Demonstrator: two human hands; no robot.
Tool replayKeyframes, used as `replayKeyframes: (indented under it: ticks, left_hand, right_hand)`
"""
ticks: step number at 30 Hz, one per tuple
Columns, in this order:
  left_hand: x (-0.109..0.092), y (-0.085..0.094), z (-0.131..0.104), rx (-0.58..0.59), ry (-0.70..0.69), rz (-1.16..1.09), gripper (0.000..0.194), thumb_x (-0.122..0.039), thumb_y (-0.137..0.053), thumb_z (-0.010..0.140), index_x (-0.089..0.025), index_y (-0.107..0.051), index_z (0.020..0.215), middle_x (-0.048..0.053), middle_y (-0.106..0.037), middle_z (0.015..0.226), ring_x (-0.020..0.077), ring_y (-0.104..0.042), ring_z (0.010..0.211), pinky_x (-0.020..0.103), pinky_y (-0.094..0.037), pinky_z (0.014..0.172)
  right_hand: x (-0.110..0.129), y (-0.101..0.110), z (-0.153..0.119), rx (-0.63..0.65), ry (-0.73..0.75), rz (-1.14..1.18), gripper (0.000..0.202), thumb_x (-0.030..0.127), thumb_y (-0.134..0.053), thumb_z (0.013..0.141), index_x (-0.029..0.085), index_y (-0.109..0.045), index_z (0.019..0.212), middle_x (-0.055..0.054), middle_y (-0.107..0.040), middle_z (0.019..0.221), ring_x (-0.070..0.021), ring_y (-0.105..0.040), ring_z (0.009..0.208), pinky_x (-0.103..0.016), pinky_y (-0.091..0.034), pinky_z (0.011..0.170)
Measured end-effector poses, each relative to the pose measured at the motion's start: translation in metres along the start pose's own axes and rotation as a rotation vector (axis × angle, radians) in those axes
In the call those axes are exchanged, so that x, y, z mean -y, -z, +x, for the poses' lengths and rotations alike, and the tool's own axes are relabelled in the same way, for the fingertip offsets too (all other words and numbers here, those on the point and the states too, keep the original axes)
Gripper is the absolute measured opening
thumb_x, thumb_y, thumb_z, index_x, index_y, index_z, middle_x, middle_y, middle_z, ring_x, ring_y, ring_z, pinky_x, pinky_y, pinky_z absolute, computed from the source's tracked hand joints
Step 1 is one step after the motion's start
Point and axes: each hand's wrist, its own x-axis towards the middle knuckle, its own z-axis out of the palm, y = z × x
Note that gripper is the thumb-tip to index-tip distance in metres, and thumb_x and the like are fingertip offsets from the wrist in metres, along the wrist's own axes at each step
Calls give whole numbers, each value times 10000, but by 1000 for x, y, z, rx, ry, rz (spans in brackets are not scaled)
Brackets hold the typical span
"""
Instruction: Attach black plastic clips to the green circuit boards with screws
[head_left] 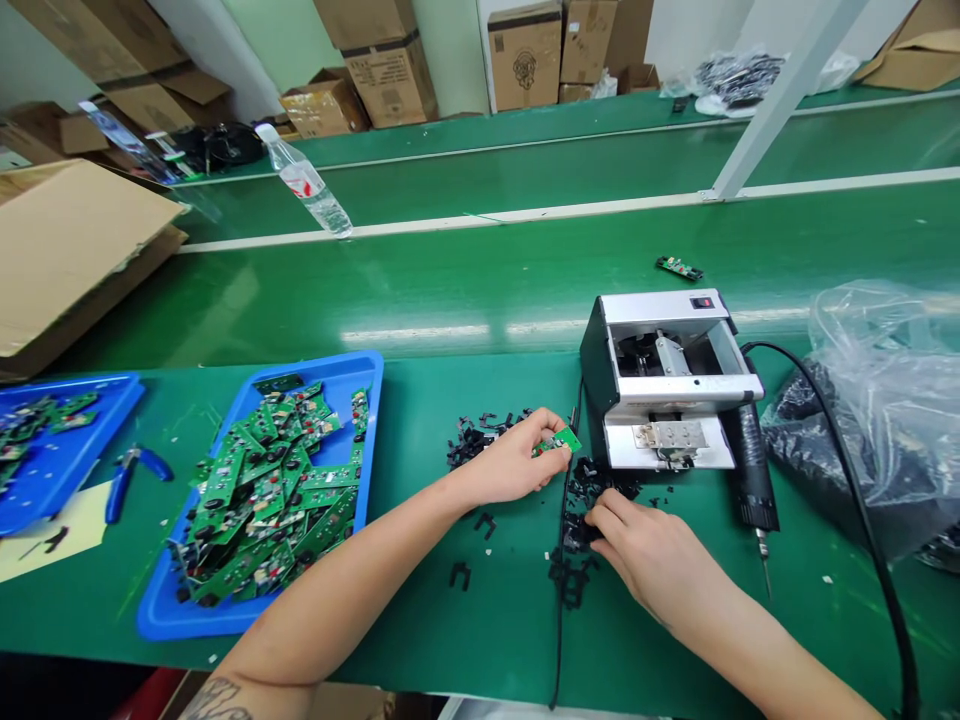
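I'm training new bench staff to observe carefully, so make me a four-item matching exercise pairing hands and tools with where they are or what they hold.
1. Left hand
2. Right hand
3. Electric screwdriver
4. Pliers

A. At the small black parts
B. Between two blue trays
C. Holding a green circuit board
D. Between the machine and the plastic bag

Pairs: 1-C, 2-A, 3-D, 4-B

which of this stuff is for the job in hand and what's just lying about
Seemingly part of the job:
green circuit board, held in the left hand
black plastic parts, at the right hand
blue tray of circuit boards

Probably just lying about:
water bottle
blue-handled pliers
cardboard box at far left
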Motion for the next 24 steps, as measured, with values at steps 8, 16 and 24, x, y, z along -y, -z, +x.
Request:
replayKeyframes:
  ticks: [8,16,24]
  left_hand:
    - [-7,-10,-13,257,-77,-92,217,-364,-585,957,-188,-490,1041,25,-575,941,114,-594,702,222,-490,568]
    - [5,-31,-14,75,-197,-8,259,-247,-678,882,-189,-494,1055,40,-590,1004,137,-578,847,242,-487,716]
    - [13,-43,-16,90,-52,-206,269,-290,-655,916,-202,-452,1068,9,-591,947,96,-618,650,198,-480,515]
  right_hand:
    - [-11,25,-2,-62,33,416,145,155,-464,1005,218,-594,1009,-20,-673,879,-146,-654,697,-266,-465,610]
    - [-11,32,-2,-147,-20,531,210,155,-439,1010,226,-629,1064,-29,-588,905,-124,-580,700,-259,-477,637]
    - [-9,26,0,-344,-62,520,95,166,-506,994,224,-580,990,-33,-644,901,-156,-655,773,-294,-540,697]
